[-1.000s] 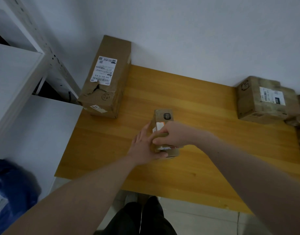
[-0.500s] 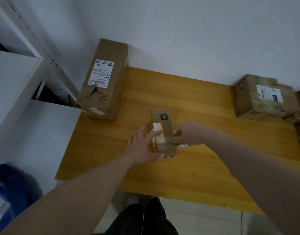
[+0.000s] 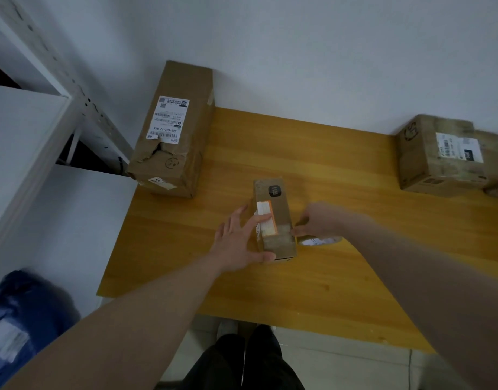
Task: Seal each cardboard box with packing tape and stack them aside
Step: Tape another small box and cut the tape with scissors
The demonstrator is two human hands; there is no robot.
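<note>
Three boxes sit on the wooden table, and the small box lies near the middle, its long side running away from the person, a dark logo at its far end and an orange-edged label along its left top edge. A band of clear tape crosses its near end. The left hand rests against the box's left side with fingers straight and spread — one fingertip lies on the label, the thumb touches the near corner. The right hand is just beside the box's right side, fingers curled and pinching the tape end where it leaves the box edge; a shiny tape roll lies under that hand on the table, partly hidden. A long box with a white label and a torn top stands at the far left corner against the wall. A squarer box with a label sits at the far right — blurred at its right edge. White shelving stands to the left, with a blue bag below it.
</note>
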